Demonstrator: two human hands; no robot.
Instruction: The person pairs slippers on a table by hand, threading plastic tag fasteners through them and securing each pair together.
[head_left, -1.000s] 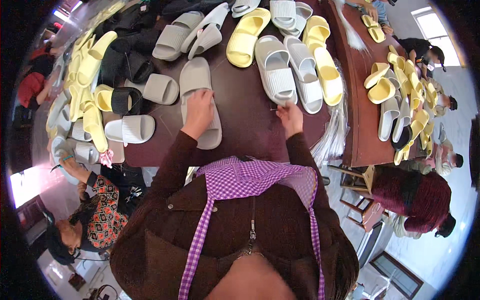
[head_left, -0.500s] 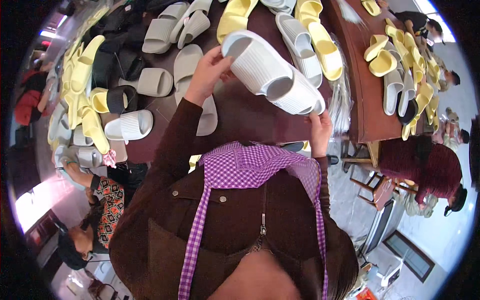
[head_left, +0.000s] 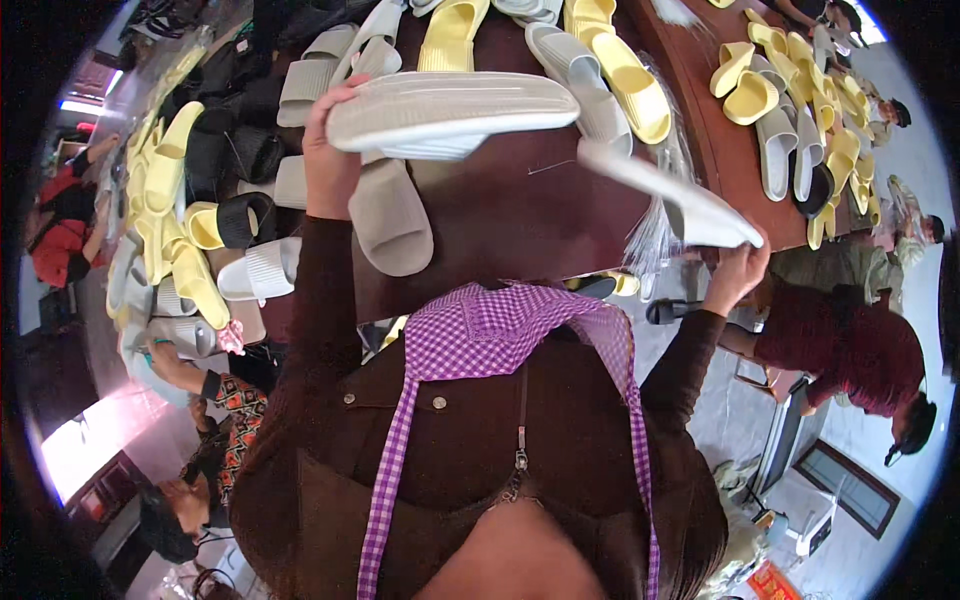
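Note:
My left hand (head_left: 330,155) is closed round one end of a light grey-white slide slipper (head_left: 455,108), raised above the table with its ribbed sole side showing. Off to the right, my right hand (head_left: 738,273) grips the end of a matching slide slipper (head_left: 678,192), tilted edge-on and slightly blurred. The two slippers are apart. Just below my left hand lies a grey slipper (head_left: 392,220) on the dark red table (head_left: 490,225). Past the held pair, a grey slipper (head_left: 585,90) and a yellow slipper (head_left: 632,88) lie side by side.
Yellow slippers (head_left: 170,160) and black ones crowd the table's left side. Clear plastic bags (head_left: 655,235) hang at the right edge. A second table (head_left: 715,150) holds more slippers. One person (head_left: 850,340) is at the right, another (head_left: 235,420) at the lower left.
The two slippers, held together before, are now apart, one in each hand. My left hand has moved left and its slipper has turned sole outward; my right hand has moved right.

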